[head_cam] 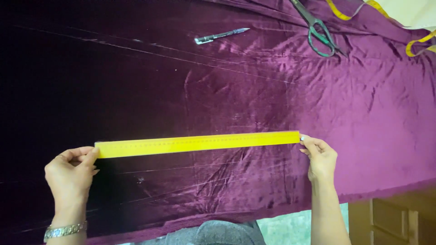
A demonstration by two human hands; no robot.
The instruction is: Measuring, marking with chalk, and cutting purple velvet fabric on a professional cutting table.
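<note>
A long yellow ruler (pixel 197 144) lies flat across a spread of dark purple velvet fabric (pixel 227 90). My left hand (pixel 70 174) pinches the ruler's left end between thumb and fingers. My right hand (pixel 320 156) holds the ruler's right end with its fingertips. Faint chalk lines run across the fabric above and below the ruler.
A pair of dark scissors (pixel 318 29) lies on the fabric at the top right. A small metal-tipped tool (pixel 220 36) rests at the top centre. A yellow measuring tape (pixel 420 43) curls at the top right corner. A wooden cabinet (pixel 395 218) shows below the fabric edge.
</note>
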